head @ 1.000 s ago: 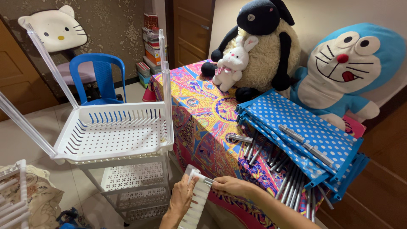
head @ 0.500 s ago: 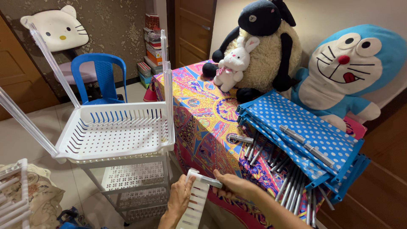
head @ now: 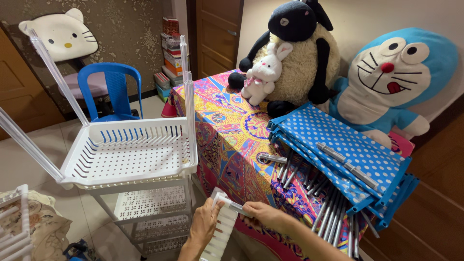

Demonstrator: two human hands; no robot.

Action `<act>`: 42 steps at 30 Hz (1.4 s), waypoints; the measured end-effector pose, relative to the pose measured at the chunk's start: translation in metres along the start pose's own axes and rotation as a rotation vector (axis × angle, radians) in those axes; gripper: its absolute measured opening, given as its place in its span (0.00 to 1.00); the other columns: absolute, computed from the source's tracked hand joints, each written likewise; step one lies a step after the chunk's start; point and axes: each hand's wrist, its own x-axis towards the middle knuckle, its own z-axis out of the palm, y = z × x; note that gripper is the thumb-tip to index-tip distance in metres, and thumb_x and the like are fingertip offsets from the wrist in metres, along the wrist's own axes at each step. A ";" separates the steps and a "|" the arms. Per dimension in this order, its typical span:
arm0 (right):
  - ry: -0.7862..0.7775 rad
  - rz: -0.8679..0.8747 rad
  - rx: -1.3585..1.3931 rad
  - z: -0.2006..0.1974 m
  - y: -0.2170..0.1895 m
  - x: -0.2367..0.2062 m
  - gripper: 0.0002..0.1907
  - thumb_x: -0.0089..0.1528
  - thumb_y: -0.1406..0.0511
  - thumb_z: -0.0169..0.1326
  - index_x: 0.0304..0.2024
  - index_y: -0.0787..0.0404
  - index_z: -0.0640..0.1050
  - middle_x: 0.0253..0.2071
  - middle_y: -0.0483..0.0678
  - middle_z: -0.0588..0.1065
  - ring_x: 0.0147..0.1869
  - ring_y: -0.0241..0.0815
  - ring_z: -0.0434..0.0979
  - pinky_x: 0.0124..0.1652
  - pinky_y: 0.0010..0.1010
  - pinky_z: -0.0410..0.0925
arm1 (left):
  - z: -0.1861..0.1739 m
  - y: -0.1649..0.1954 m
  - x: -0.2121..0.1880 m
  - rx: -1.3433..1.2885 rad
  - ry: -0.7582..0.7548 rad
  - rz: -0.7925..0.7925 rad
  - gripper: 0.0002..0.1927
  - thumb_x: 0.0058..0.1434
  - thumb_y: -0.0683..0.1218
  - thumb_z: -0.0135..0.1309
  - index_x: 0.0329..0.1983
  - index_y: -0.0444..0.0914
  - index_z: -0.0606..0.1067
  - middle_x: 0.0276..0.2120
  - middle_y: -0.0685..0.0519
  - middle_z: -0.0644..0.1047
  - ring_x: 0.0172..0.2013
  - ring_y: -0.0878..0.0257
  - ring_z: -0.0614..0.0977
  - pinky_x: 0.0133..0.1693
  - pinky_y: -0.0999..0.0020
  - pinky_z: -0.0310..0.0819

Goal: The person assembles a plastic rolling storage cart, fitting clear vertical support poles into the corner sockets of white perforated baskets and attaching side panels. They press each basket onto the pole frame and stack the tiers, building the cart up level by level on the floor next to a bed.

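Observation:
My left hand grips the upper end of a white slatted plastic panel low in the middle of the view. My right hand holds a thin clear plastic rod against the panel's top edge. Both hands are just right of a white plastic rack with perforated trays and clear upright posts, and next to the corner of a table under a colourful patterned cloth.
Blue polka-dot fabric bins with metal rods lie on the table. Behind them sit a sheep plush, a white bunny plush and a large blue cat plush. A blue plastic chair stands behind the rack.
Both hands with the slatted panel have shifted slightly; the right hand has slid along the panel's top edge with the rod. The rack has not moved.

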 end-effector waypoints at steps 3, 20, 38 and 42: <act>-0.186 0.162 0.043 -0.014 -0.013 -0.006 0.18 0.72 0.52 0.43 0.42 0.55 0.77 0.29 0.39 0.72 0.30 0.31 0.70 0.31 0.25 0.65 | -0.001 0.005 -0.004 -0.190 -0.156 -0.239 0.24 0.64 0.62 0.45 0.35 0.36 0.69 0.22 0.37 0.78 0.27 0.40 0.86 0.25 0.49 0.79; 0.164 -0.364 -0.770 0.010 -0.008 0.000 0.12 0.71 0.59 0.46 0.43 0.62 0.67 0.31 0.54 0.73 0.39 0.57 0.77 0.38 0.46 0.69 | -0.005 0.003 0.001 -0.070 -0.083 -0.117 0.25 0.68 0.62 0.46 0.33 0.34 0.70 0.19 0.37 0.77 0.22 0.43 0.83 0.22 0.50 0.73; 0.139 -0.195 -0.494 -0.010 -0.007 0.010 0.21 0.72 0.51 0.45 0.38 0.61 0.76 0.27 0.49 0.70 0.31 0.47 0.68 0.32 0.37 0.62 | -0.002 0.000 0.003 -0.184 -0.050 -0.145 0.28 0.67 0.62 0.46 0.30 0.32 0.72 0.23 0.36 0.78 0.25 0.42 0.84 0.24 0.51 0.76; -0.076 -0.113 -0.306 -0.017 -0.010 0.015 0.22 0.75 0.52 0.42 0.39 0.62 0.73 0.26 0.49 0.65 0.30 0.46 0.63 0.32 0.39 0.61 | -0.005 0.010 0.002 -0.332 -0.085 -0.193 0.26 0.65 0.61 0.46 0.32 0.32 0.72 0.23 0.39 0.80 0.21 0.47 0.87 0.20 0.56 0.78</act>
